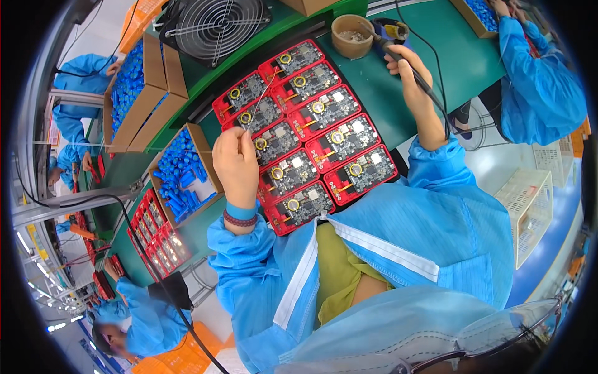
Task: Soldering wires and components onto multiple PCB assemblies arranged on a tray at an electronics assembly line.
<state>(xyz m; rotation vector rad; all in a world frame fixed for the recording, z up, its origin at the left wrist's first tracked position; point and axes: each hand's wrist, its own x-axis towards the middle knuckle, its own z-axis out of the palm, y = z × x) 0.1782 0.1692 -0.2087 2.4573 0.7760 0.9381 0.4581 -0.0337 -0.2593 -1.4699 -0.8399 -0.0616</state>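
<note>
My right hand grips a soldering iron by its dark handle, a cable trailing from its lower end. The iron's front end is at the rim of a round tan pot. My left hand is closed, fingertips pinched on a thin solder wire that rises above the boards. Beneath it lie two columns of red trays, each with a dark circuit board carrying a round, yellow-ringed part. The left hand hides part of the left column's edge.
A box of blue cylindrical cells stands left of the trays, with larger cartons beyond. A fan with a wire guard sits at the back. More red trays lie lower left. Co-workers in blue sit at left and right; a white crate stands right.
</note>
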